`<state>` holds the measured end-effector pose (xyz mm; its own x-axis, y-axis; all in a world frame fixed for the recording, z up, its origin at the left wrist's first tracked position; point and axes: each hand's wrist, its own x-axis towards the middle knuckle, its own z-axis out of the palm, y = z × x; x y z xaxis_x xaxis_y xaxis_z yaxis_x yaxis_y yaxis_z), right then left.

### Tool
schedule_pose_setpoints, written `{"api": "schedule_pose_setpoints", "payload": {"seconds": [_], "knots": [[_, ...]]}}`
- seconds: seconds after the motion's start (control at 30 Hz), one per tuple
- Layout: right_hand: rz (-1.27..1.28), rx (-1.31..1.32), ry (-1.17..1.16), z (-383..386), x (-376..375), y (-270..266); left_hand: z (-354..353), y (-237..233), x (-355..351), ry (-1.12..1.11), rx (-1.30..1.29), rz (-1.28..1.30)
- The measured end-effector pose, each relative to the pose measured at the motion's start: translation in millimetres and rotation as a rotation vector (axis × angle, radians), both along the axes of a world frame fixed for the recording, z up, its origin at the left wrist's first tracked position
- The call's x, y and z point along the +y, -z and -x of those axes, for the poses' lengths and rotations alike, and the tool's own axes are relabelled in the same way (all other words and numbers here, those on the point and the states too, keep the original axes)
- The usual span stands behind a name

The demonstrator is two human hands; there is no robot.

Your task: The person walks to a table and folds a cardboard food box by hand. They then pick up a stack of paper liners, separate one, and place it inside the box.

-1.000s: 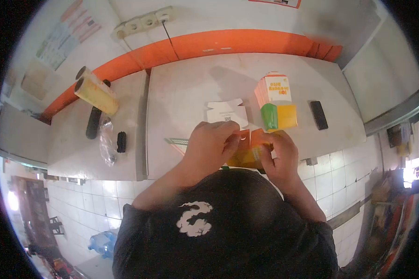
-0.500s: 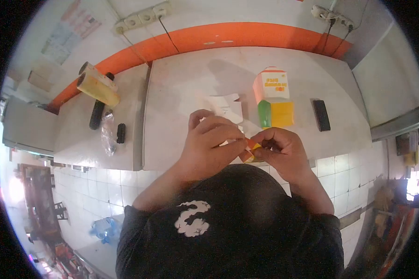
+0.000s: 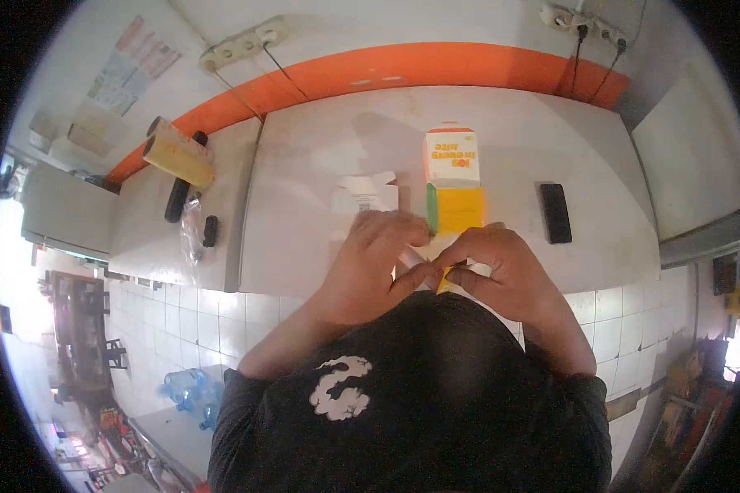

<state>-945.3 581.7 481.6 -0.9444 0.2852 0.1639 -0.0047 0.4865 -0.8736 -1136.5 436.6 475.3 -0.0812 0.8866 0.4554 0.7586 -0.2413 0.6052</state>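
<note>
Close to my body at the table's front edge, my left hand (image 3: 376,259) and my right hand (image 3: 501,271) pinch a small yellow and orange carton piece (image 3: 445,283) between them. Fingers cover most of that piece. Just beyond my hands stands an open box (image 3: 453,158) with a white printed panel, and its yellow and green part (image 3: 460,209) faces me. A white printed carton sheet (image 3: 367,194) lies flat beyond my left hand, partly covered by it.
A black phone (image 3: 555,213) lies on the white table (image 3: 304,148) at the right. On the left surface are yellowish rolls (image 3: 178,156), a dark cylinder (image 3: 175,200), a clear plastic wrapper (image 3: 191,228) and a small black object (image 3: 211,231). Blue bottles (image 3: 187,391) stand lower left.
The view has shifted, so the box and phone appear further left. My left fingers have changed their hold, and the small piece sits slightly lower and is turned differently.
</note>
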Motion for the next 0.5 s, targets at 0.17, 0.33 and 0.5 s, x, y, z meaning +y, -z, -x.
{"api": "schedule_pose_setpoints", "payload": {"seconds": [0.17, 0.33, 0.5], "knots": [[-0.406, 0.061, 0.182, -24, 18, 2, -12, 6, 6, 0.093, -0.238, 0.267], [0.508, 0.448, 0.291, -42, 35, 56, -23, 34, 12, 0.212, -0.971, -0.056], [0.615, 0.35, 0.222, -59, 43, 55, -3, 28, 9, 0.564, -0.981, 0.22]]}}
